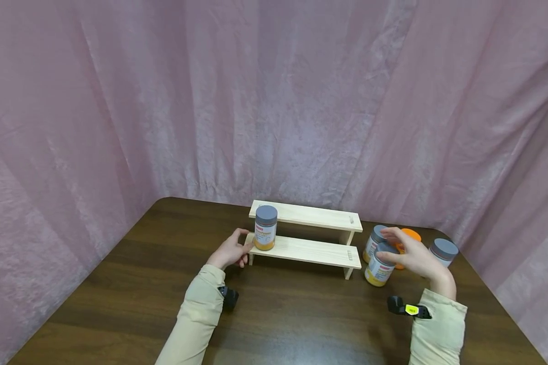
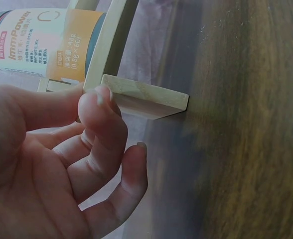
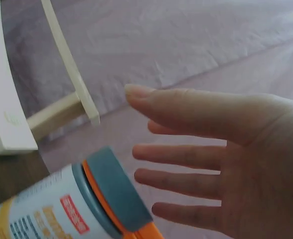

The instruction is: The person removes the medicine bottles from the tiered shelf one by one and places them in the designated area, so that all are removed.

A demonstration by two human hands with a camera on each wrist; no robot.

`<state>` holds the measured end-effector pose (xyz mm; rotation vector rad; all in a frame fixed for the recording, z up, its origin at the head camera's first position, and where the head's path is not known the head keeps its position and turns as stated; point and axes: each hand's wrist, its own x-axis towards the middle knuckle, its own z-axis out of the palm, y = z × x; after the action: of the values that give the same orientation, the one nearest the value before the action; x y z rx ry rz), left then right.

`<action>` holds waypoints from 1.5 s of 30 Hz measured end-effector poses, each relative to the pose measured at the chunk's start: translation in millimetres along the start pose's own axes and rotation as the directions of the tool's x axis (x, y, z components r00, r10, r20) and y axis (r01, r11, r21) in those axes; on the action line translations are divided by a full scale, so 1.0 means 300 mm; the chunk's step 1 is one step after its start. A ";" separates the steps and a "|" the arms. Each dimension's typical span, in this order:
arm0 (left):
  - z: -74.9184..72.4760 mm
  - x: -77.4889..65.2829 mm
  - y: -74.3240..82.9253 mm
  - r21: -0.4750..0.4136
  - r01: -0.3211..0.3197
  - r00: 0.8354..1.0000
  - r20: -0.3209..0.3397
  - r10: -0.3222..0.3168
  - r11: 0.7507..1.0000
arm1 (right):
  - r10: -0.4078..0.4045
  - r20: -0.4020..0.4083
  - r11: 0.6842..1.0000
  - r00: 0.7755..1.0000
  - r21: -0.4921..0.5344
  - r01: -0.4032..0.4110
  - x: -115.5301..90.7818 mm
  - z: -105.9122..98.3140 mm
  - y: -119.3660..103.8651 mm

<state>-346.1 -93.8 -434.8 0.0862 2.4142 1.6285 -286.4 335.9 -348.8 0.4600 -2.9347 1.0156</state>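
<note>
A two-step wooden shelf (image 1: pixel 310 252) stands on the table, and a grey-lidded supplement bottle (image 1: pixel 266 233) sits upright at the left of its lower step. My left hand (image 1: pixel 232 249) is at that step's left end; in the left wrist view, thumb and index finger pinch the board's corner beside the bottle's base. My right hand (image 1: pixel 415 261) hovers with fingers spread over a second grey-lidded bottle (image 1: pixel 379 272), right of the shelf. The right wrist view shows its fingers straight, apart from that bottle's lid (image 3: pixel 119 191), with nothing in the palm.
Close behind the second bottle stands another grey-lidded bottle (image 1: pixel 372 246). An orange-lidded container (image 1: pixel 412 234) is partly hidden by my right hand. Farther right is one more grey-lidded bottle (image 1: pixel 444 249). A pink curtain (image 1: pixel 301 101) hangs behind the dark wooden table (image 1: pixel 292 314).
</note>
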 end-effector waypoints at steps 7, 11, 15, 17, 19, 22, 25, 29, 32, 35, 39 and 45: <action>0.004 -0.001 -0.006 -0.004 -0.010 1.000 0.001 0.010 1.000 | -0.069 -0.057 0.997 0.996 -0.035 0.067 0.035 0.031 -0.055; 0.003 0.001 -0.010 -0.008 -0.010 1.000 0.003 0.010 1.000 | -0.121 -0.099 0.992 0.988 -0.046 0.116 0.065 0.060 -0.086; 0.000 -0.001 -0.009 -0.009 -0.012 1.000 0.002 0.012 1.000 | -0.178 -0.140 0.984 0.974 -0.030 0.176 0.097 0.090 -0.109; -0.003 -0.003 -0.010 -0.011 -0.015 1.000 0.001 0.015 1.000 | -0.191 -0.159 0.982 0.969 -0.018 0.190 0.109 0.104 -0.121; -0.005 -0.003 -0.010 -0.013 -0.016 1.000 0.000 0.016 1.000 | -0.198 -0.170 0.980 0.965 -0.001 0.201 0.119 0.117 -0.133; -0.006 -0.004 -0.009 -0.017 -0.012 1.000 0.002 0.012 1.000 | -0.209 -0.175 0.975 0.962 0.042 0.219 0.134 0.137 -0.155; -0.005 -0.006 -0.006 -0.020 -0.002 1.000 0.001 0.002 1.000 | -0.222 -0.171 0.965 0.960 0.100 0.241 0.150 0.159 -0.178; -0.003 -0.009 -0.003 -0.011 0.000 1.000 -0.005 0.000 1.000 | -0.214 -0.170 0.961 0.962 0.141 0.239 0.171 0.188 -0.213; -0.002 -0.011 -0.002 -0.008 -0.003 1.000 -0.012 0.003 1.000 | -0.211 -0.179 0.957 0.961 0.164 0.240 0.188 0.211 -0.234; 0.000 -0.007 -0.003 -0.015 0.000 1.000 -0.019 0.000 1.000 | -0.212 -0.190 0.949 0.958 0.195 0.249 0.207 0.235 -0.254; 0.001 -0.001 -0.002 -0.017 0.007 1.000 -0.019 -0.007 1.000 | -0.219 -0.202 0.936 0.955 0.232 0.264 0.232 0.269 -0.282; -0.001 -0.005 0.004 -0.018 0.006 1.000 -0.012 -0.006 1.000 | -0.211 -0.204 0.915 0.956 0.302 0.267 0.268 0.324 -0.331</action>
<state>-344.9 -93.9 -433.4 0.0664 2.4057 1.6530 -327.0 180.8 -357.8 0.6836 -2.4902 1.4289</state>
